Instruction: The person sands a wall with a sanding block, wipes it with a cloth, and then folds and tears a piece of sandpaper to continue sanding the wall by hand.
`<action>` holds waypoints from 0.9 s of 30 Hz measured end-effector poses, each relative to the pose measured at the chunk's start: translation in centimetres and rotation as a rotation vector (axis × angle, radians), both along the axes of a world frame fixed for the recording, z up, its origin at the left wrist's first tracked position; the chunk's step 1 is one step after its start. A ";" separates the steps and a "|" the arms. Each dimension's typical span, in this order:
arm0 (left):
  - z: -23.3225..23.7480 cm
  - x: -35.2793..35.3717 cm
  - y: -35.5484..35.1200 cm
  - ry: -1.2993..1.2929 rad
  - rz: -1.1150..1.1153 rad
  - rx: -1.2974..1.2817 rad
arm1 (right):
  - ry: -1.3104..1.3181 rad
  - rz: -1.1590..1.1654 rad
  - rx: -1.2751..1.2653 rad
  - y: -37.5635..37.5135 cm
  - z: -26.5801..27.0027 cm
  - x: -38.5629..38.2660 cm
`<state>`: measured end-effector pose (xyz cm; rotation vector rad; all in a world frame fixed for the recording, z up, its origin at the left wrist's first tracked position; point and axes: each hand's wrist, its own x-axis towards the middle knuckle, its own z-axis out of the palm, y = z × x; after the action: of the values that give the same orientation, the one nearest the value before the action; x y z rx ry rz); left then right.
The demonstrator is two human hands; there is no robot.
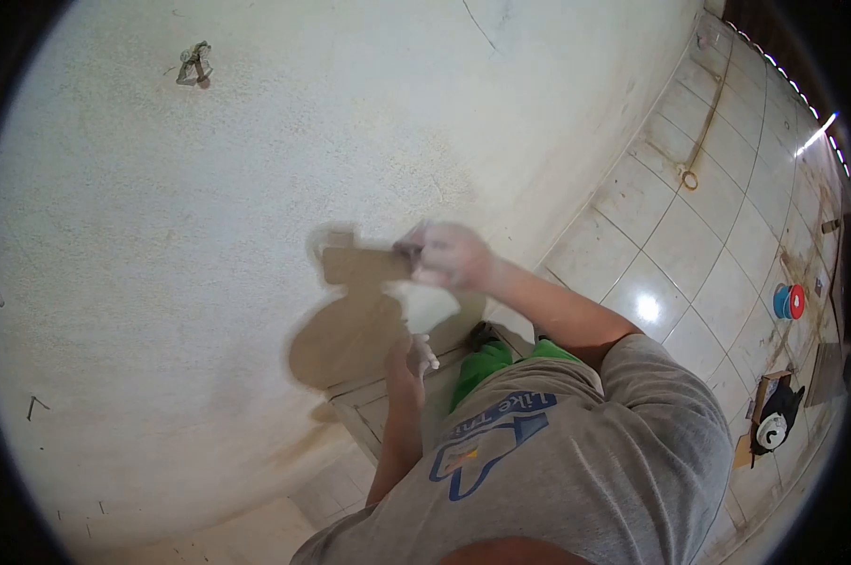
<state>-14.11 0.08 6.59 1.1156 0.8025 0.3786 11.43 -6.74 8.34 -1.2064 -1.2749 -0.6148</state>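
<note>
Right hand, blurred, grips what may be a scraper against the wall; left hand clasps a white object

Two hands are showing: left hand, right hand. One spool, one ring and one cardboard box are lying on the floor.

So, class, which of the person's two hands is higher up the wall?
The right hand, blurred and raised against the white wall; the left hand sits lower, just beneath it.
</note>
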 end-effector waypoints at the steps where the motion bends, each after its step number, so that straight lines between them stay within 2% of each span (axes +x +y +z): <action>1: 0.0 -0.1 0.1 -0.006 -0.011 -0.011 | -0.024 -0.045 0.030 -0.9 0.6 1.1; 3: -0.2 0.0 0.5 -0.028 -0.005 0.006 | 0.366 -0.090 0.037 -2.4 -0.9 3.4; 6: 0.3 -0.2 0.9 -0.037 0.035 0.010 | 0.758 -0.189 0.238 -2.9 -1.7 4.6; 9: 0.0 -0.9 0.8 -0.032 0.027 0.028 | 0.736 -0.324 0.252 -1.5 -2.0 2.1; 12: 0.0 -0.9 0.3 -0.036 -0.009 0.001 | 0.515 -0.183 0.370 1.3 0.9 -1.7; 13: 0.2 -0.8 0.1 -0.038 -0.021 -0.020 | 0.496 -0.204 0.289 1.0 0.7 -2.1; 15: 0.3 -0.3 -0.5 -0.013 -0.083 0.127 | 0.448 -0.248 0.128 0.3 0.3 -2.2; 18: -0.3 0.2 -0.4 0.007 -0.183 0.317 | 0.544 -0.268 0.042 -1.6 0.9 -0.4; 21: -1.3 0.4 0.2 0.036 -0.256 0.469 | 0.748 -0.393 0.082 -4.1 0.1 3.7; 22: -1.2 0.6 0.3 0.031 -0.247 0.443 | 0.854 -0.468 0.128 -4.3 -0.2 4.9; 25: -0.8 0.7 0.3 -0.019 -0.166 0.219 | 0.846 -0.436 0.167 -3.9 -0.4 5.6; 26: -0.7 0.8 0.1 -0.021 -0.173 0.244 | 0.726 -0.355 0.247 -2.4 -0.5 4.3; 27: -0.6 0.7 -0.3 -0.020 -0.179 0.267 | 0.681 -0.326 0.243 -2.0 2.3 1.5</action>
<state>-13.39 -0.17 5.99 1.4194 0.6405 0.3517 12.90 -8.70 10.63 -1.2742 -0.4246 -0.5065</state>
